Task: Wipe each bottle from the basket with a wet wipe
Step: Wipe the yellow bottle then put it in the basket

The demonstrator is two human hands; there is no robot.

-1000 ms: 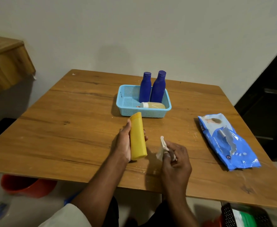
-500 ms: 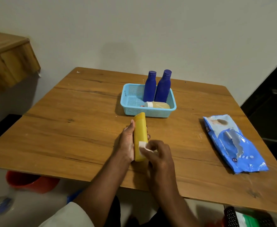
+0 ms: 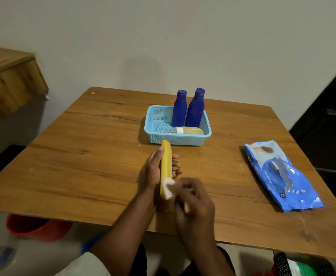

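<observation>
Rubbing the near end of the yellow bottle point(image 3: 166, 166), the right hand point(image 3: 193, 204) has a white wipe point(image 3: 168, 188) bunched in its fingertips; the hand is blurred, so I take the curl of its fingers as a pinch on the wipe and cannot make out more. The left hand point(image 3: 154, 172) is wrapped round the bottle's middle, thumb along the 9 o'clock side and fingers showing past the 3 o'clock side, holding it over the table point(image 3: 83, 156) with its far end pointing to 12 o'clock, just short of the basket point(image 3: 153, 134).

That bottle looks like smooth, stiff plastic, slim and light enough for one hand. Wet from the wipe it is likely to turn slippery, so I would judge the mid-body grip the right one: it leaves both ends free and lets the bottle be rolled to bring round the unwiped side.

In the basket, at 12 o'clock from the hands, two blue bottles point(image 3: 189, 110) stand upright against the far wall, touching, and a small pale bottle point(image 3: 190, 130) with a white cap lies on its side in front of them. The blue ones seem rigid and tall, easy to tip; their waists below the caps look best to take hold of. The pale one, lying flat, would want lifting by its body. The wipe pack point(image 3: 282, 176) lies at 3 o'clock, well apart, with its flap open.
</observation>
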